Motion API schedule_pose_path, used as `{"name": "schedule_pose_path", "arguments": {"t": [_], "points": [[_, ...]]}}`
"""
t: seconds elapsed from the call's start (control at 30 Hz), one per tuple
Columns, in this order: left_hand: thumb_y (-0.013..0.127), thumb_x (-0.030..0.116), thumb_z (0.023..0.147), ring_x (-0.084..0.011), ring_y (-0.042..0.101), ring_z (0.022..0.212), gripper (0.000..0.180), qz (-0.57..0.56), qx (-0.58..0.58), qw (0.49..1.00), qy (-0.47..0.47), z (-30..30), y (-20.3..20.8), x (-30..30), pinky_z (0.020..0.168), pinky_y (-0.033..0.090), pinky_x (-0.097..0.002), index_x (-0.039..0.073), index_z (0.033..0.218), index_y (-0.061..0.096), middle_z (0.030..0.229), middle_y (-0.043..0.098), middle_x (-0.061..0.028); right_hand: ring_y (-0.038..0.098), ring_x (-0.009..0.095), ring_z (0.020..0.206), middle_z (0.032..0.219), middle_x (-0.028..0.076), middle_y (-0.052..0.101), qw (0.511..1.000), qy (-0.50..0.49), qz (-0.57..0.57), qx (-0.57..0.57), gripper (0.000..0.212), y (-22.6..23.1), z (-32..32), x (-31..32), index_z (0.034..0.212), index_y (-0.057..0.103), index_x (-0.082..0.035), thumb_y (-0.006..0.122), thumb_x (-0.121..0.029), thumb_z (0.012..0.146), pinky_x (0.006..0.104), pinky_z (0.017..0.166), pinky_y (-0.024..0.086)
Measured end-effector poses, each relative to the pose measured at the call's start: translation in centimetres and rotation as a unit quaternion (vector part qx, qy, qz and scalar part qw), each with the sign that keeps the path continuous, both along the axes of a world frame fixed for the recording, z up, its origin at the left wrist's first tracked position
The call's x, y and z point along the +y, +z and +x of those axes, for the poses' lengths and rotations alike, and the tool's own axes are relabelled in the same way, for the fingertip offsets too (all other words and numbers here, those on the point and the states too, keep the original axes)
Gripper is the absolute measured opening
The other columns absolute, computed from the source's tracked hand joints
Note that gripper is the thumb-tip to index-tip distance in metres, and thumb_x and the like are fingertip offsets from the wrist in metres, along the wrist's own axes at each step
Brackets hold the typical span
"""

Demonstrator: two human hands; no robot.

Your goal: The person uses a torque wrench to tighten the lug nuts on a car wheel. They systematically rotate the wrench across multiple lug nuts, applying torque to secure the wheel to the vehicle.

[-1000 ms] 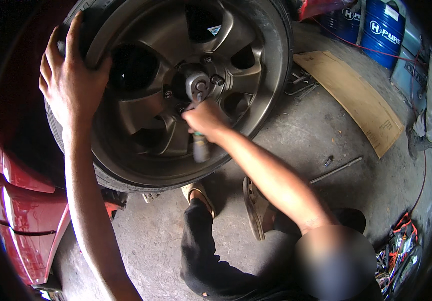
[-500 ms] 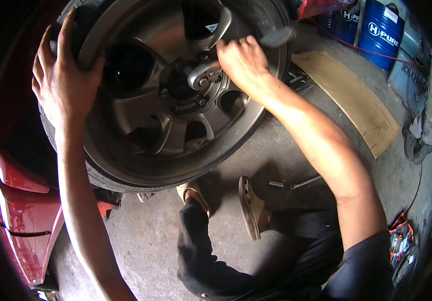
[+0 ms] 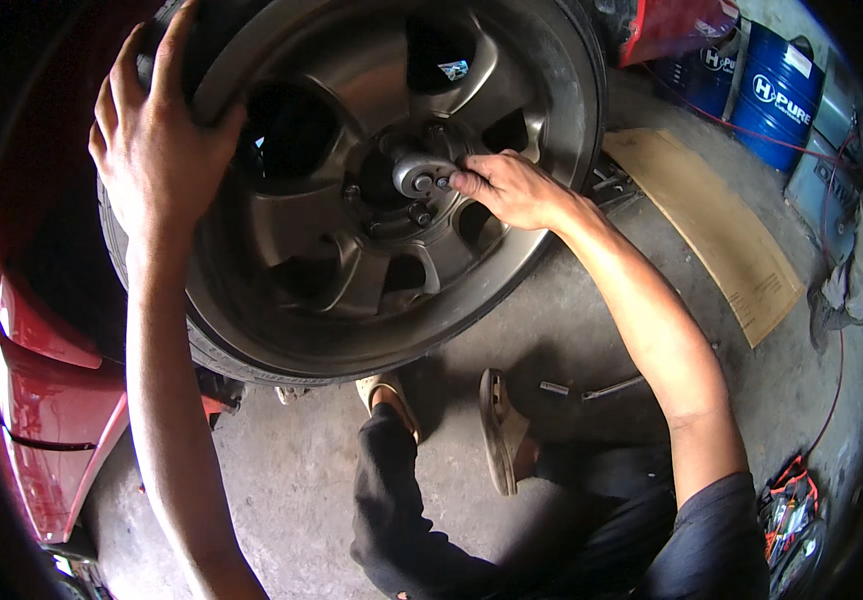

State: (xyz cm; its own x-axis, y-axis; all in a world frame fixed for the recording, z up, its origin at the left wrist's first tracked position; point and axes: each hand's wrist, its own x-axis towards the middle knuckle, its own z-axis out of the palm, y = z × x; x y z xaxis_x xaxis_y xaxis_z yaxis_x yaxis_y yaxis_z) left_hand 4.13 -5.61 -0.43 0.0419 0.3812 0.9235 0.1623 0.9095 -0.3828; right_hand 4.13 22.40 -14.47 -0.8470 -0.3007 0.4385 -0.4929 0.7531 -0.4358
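A large wheel with a dark bronze-grey rim (image 3: 296, 225) and black tyre (image 3: 588, 90) stands before me beside a red car. My left hand (image 3: 166, 150) rests on the tyre's upper left, fingers spread and stretched out, thumb toward the rim. At the hub, a ratchet wrench (image 3: 421, 179) has its round metal head over one of the lug nuts. My right hand (image 3: 516, 192) is closed around its handle just right of the head, hiding most of it. A bare lug nut (image 3: 419, 212) shows below the ratchet head.
Red car bodywork (image 3: 56, 430) lies along the left. A cardboard sheet (image 3: 706, 230) is on the floor at right, before blue drums (image 3: 776, 95). By my shoe (image 3: 498, 430) lie a socket (image 3: 553, 388) and a metal wrench (image 3: 613, 388). A tool bag (image 3: 791, 505) sits lower right.
My right hand has swung downward with the ratchet wrench, whose handle previously pointed up and right. My left hand stays on the tyre. The view has shifted slightly.
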Motion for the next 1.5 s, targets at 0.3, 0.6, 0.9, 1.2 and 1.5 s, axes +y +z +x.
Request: {"name": "schedule_pose_path", "arguments": {"t": [0.3,0.6,0.9,1.2,1.5], "points": [[0.073,0.034,0.065,-0.0316,0.038,0.121,0.076,-0.004,0.003,1.0,-0.002,-0.2,0.0,-0.1,0.097,0.035,-0.048,0.034,0.131,0.035,0.134,0.037,-0.0066,0.059,0.036,0.063,0.059,0.02,0.056,0.992,-0.014,0.0,0.129,0.054,-1.4,0.4,-1.0,0.074,0.054,0.0,0.041,-0.051,0.087,0.042,0.055,0.045],[0.071,0.031,0.067,-0.0298,0.044,0.115,0.066,-0.008,0.028,1.0,-0.003,0.8,0.0,0.7,0.092,0.039,-0.0451,0.03,0.126,0.041,0.128,0.043,-0.0079,0.062,0.032,0.062,0.063,0.019,0.059,0.994,0.016,0.047,0.098,0.037,-0.5,-0.6,-0.4,0.081,0.055,0.001,0.057,-0.036,0.083,0.0396,0.059,0.05],[0.07,0.007,0.054,-0.0321,0.038,0.119,0.079,0.06,-0.031,0.996,0.054,2.1,-0.8,2.6,0.098,0.032,-0.0412,0.016,0.126,0.041,0.128,0.039,-0.0132,0.061,0.033,0.068,0.076,0.019,0.063,0.965,-0.208,-0.149,-0.052,0.025,-3.1,-0.7,-6.3,0.094,0.057,0.001,0.059,-0.017,0.076,0.0385,0.067,0.051],[0.07,0.007,0.056,-0.0315,0.037,0.119,0.077,0.075,-0.066,0.993,0.06,3.4,-0.5,3.4,0.099,0.032,-0.0403,0.016,0.126,0.041,0.129,0.039,-0.0128,0.052,0.02,0.055,0.064,0.005,0.046,0.54,0.105,-0.778,-0.303,0.021,-2.5,0.4,-14.8,0.081,0.047,-0.005,0.064,-0.017,0.077,0.0332,0.054,0.046],[0.071,0.011,0.057,-0.0308,0.036,0.12,0.075,0.072,-0.068,0.994,0.054,3.2,-0.4,2.0,0.099,0.032,-0.0396,0.014,0.126,0.041,0.129,0.038,-0.0134,0.062,0.036,0.072,0.09,0.028,0.058,0.961,-0.098,-0.149,0.21,0.054,-1.9,1.7,-7.2,0.121,0.033,0.002,0.061,-0.003,0.075,0.0383,0.066,0.054]]}}
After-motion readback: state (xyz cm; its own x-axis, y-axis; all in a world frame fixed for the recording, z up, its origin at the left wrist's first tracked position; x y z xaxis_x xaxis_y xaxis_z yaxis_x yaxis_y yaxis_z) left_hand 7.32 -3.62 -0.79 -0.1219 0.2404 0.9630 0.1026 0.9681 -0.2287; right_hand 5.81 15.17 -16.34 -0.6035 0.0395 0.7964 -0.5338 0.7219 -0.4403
